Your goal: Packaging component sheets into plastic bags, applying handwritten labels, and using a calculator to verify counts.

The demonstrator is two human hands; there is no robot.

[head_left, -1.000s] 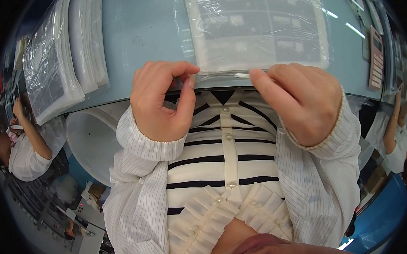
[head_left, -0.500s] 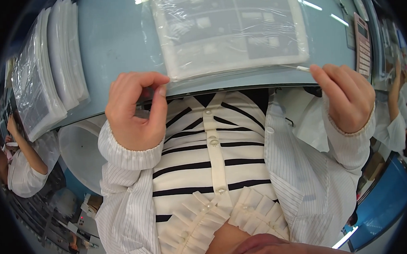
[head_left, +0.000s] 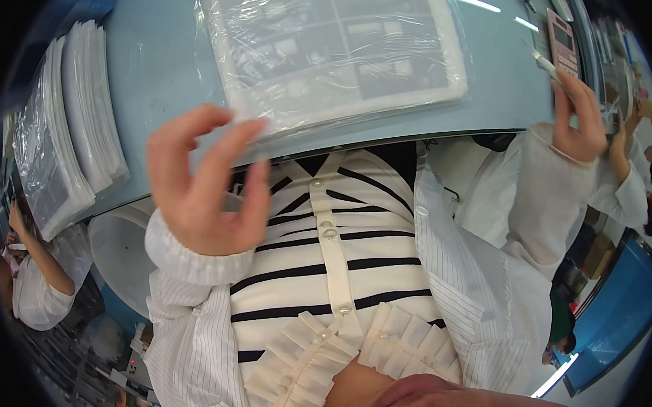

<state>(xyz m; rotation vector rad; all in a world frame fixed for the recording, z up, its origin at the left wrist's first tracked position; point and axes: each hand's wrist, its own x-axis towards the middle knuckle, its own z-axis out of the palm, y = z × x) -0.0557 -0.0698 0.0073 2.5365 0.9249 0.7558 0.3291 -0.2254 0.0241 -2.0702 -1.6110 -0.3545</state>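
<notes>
Right now, in the head view, the left hand (head_left: 205,183) is blurred, its fingers spread near the closest left corner of a plastic bag (head_left: 341,57) on the table (head_left: 156,54); the right hand (head_left: 581,119) pinches a thin white tool (head_left: 545,64) near a pink calculator (head_left: 562,39).

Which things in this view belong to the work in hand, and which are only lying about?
In use, it seems:
thin tool, in the right hand
wrapped pack, nearest the left hand

Apparently just lying about, held by neither hand:
calculator
stacks at left, perhaps related
white tub
</notes>
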